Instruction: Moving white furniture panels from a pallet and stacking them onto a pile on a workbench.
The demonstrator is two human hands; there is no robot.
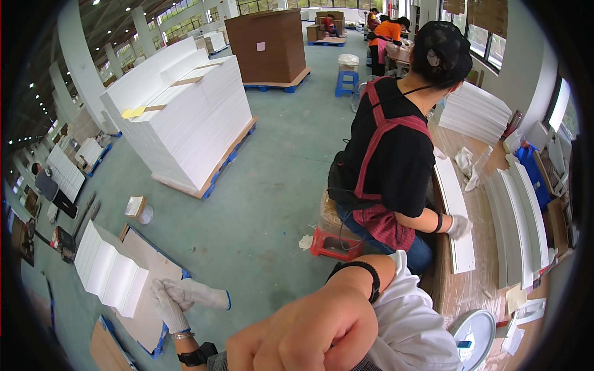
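My left hand (168,309) wears a white knit glove, with a dark watch and a bracelet at the wrist. Its fingers are closed on a second white work glove (204,294), which sticks out to the right, its blue-edged cuff outward. Close in front of me, large in view, is my bare right hand (303,337), with a black band on the wrist. Its fingers are curled in, and whatever they may hold is hidden. Behind the left hand, a stack of white grooved boards (111,269) lies on a cardboard-topped pallet (145,324).
A co-worker (396,142) sits on my right at a wrapped table (445,290), a gloved hand on a white board (455,213). A round tub (489,324) stands nearby. A red stool (334,245) and a large white board stack (185,123) are ahead.
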